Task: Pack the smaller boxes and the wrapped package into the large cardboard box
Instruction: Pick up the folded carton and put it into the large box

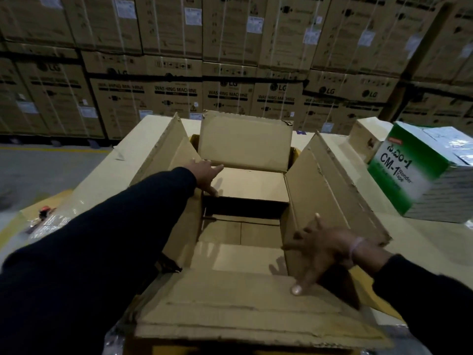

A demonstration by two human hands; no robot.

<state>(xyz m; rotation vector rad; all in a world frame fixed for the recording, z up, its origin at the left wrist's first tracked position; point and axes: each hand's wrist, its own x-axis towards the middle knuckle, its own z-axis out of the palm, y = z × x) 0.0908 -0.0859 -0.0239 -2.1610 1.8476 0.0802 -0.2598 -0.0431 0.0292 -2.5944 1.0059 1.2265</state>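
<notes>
The large cardboard box (330, 190) stands open in front of me with all its flaps spread. A plain brown smaller box (249, 184) lies inside against the far wall, with dark space below its near edge. My left hand (206, 175) reaches in, fingers spread flat on that box's left part. My right hand (317, 252) is open, fingers splayed over the near right corner, thumb touching the near flap. A green and white box marked CM-1 (412, 175) rests outside to the right. A clear wrapped package (44, 221) lies at the left on the table.
The table (143, 131) is covered with pale cardboard. A small beige box (368, 139) stands behind the green one. Stacked washing machine cartons (176, 90) form a wall across the back. Grey floor with a yellow line (51, 149) lies to the left.
</notes>
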